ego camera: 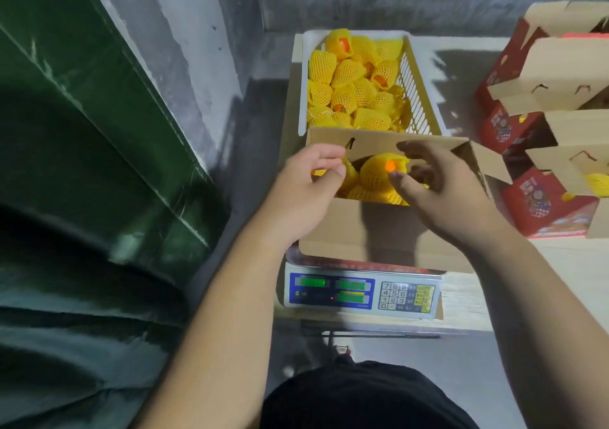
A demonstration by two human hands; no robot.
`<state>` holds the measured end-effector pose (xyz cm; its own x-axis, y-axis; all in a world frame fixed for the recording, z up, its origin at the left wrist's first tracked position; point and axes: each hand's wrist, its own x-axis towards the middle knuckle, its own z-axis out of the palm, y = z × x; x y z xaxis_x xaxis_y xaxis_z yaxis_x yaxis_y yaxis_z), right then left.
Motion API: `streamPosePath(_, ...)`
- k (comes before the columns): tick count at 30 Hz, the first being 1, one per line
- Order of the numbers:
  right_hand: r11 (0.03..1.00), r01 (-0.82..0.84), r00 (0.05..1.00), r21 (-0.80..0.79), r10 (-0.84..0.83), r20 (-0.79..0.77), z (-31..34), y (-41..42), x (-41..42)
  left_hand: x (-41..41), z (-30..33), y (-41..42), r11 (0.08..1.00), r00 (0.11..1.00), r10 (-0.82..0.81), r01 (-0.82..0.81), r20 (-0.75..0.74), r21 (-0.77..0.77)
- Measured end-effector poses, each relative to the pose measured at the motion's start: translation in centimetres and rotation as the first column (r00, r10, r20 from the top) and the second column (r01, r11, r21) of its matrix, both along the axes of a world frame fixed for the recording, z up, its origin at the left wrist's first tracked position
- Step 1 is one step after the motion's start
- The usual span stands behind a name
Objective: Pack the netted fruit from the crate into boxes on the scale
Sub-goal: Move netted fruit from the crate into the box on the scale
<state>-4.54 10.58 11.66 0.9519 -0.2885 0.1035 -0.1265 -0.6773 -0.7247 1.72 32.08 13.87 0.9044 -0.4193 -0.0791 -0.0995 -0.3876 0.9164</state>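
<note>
Open cardboard box (369,231) on scale (361,292), frame centre. Netted fruit (379,175) inside box; more in white crate (418,99) at 12 o'clock. Left hand (306,188) pinching a netted fruit; right hand (441,188) fingers curled round fruit. Red boxes (543,208) at 3 o'clock.

arms: bare to past the elbow, no sleeves in view; lower body: black garment (362,399)
</note>
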Motion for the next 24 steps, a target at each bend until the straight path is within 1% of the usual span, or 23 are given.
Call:
streamPosePath(2, 0.996, -0.068, 0.998, -0.056, 0.069, 0.014, 0.5, 1.6, 0.0, -0.4, 0.1, 0.1, 0.985, 0.993, -0.071, 0.055, 0.095, 0.165)
streamPosePath(4, 0.988, -0.118, 0.993, -0.102, 0.12, 0.017, 0.9, 3.3, -0.3, -1.0, 0.3, 0.4, 0.929, 0.973, -0.119, 0.038, 0.2, 0.368)
streamPosePath(5, 0.985, -0.129, 0.991, -0.117, 0.131, 0.014, 1.0, 4.1, -0.5, -1.3, 0.3, 0.6, 0.907, 0.964, -0.12, 0.009, 0.238, 0.421)
streamPosePath(6, 0.983, -0.134, 0.991, -0.128, 0.136, 0.007, 1.0, 5.0, -0.8, -1.5, 0.3, 0.8, 0.901, 0.958, -0.113, -0.013, 0.263, 0.434)
streamPosePath(9, 0.98, -0.135, 0.99, -0.147, 0.138, 0.007, 1.0, 6.7, -1.7, -2.5, 0.2, 1.9, 0.919, 0.945, -0.085, -0.048, 0.316, 0.391)
streamPosePath(12, 0.981, -0.123, 0.992, -0.149, 0.127, 0.015, 1.2, 7.5, -2.6, -3.5, 0.3, 3.2, 0.953, 0.937, -0.042, -0.066, 0.346, 0.295)
streamPosePath(15, 0.983, -0.106, 0.993, -0.146, 0.111, 0.025, 1.3, 8.1, -3.4, -4.2, 0.3, 4.1, 0.962, 0.93, -0.046, -0.057, 0.365, 0.266)
streamPosePath(20, 0.987, -0.109, 0.993, -0.116, 0.114, 0.043, 1.0, 8.6, -4.8, -5.0, 0.1, 4.5, 0.977, 0.937, -0.049, -0.026, 0.345, 0.21)
streamPosePath(24, 0.989, -0.106, 0.993, -0.106, 0.11, 0.031, 0.8, 8.3, -5.3, -5.1, 0.0, 4.0, 0.977, 0.947, -0.089, 0.022, 0.31, 0.214)
